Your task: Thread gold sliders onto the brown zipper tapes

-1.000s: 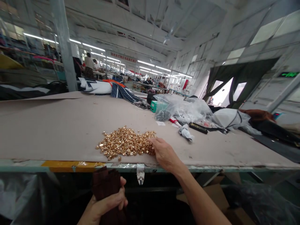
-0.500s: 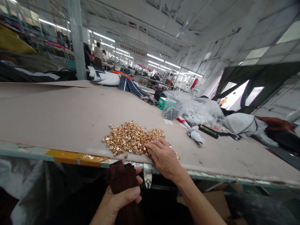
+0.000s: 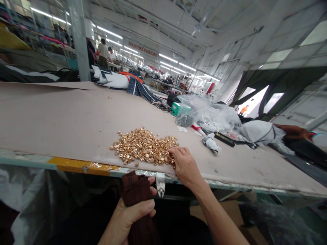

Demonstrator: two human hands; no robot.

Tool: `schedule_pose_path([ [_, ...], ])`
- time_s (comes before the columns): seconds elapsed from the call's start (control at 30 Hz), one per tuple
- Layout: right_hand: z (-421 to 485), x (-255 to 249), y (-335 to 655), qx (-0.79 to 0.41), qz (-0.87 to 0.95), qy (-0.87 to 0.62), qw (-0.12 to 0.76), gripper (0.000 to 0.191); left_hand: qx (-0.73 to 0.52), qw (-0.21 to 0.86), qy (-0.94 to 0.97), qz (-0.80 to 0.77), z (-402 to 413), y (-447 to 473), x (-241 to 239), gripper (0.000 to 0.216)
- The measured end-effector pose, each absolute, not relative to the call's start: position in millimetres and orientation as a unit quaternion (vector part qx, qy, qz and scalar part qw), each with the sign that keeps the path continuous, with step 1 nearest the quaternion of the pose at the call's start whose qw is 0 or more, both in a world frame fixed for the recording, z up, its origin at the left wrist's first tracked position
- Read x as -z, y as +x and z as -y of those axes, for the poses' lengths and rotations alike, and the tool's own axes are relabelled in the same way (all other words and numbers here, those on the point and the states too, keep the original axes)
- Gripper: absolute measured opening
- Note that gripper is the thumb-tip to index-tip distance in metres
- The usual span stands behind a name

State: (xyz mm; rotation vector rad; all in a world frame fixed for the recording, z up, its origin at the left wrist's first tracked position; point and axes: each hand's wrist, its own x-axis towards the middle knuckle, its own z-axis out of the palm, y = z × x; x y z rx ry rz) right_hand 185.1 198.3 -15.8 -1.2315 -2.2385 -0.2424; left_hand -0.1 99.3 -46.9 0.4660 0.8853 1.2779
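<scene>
A heap of small shiny gold metal pieces, button-like in shape, (image 3: pixel 143 146) lies near the front edge of the table. At the heap's right side is my right hand (image 3: pixel 186 166), its fingers bent down and touching the pieces; whether a piece is between the fingertips is hidden. Below the table edge, my left hand (image 3: pixel 138 211) is closed around a bundle of dark brown fabric strips (image 3: pixel 135 190), thumb across the front. The bundle's upper ends stick up, and its lower part fades into shadow. Between the hands, a metal clip-like fitting (image 3: pixel 160 184) hangs from the edge.
Beyond the heap sit a green box (image 3: pixel 175 109), clear plastic bags (image 3: pixel 214 115), a black tray (image 3: pixel 224 139) and a crumpled grey-white cloth (image 3: pixel 211 143). Striped dark fabric (image 3: pixel 139 89) lies at the back near a metal post (image 3: pixel 79 41). Other people (image 3: pixel 103 52) stand far off.
My right hand has shifted slightly to the right along the heap, its fingers now at the right margin. My left hand keeps holding the brown strips. The camera view has tilted slightly.
</scene>
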Motion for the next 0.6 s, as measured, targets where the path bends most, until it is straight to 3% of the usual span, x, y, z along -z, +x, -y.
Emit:
schedule_pose_path([
  [0.6, -184, 12, 182, 0.101, 0.879, -0.401, 0.237, 0.031, -0.556, 0.710, 0.190, -0.387, -97, 3, 54, 0.057],
])
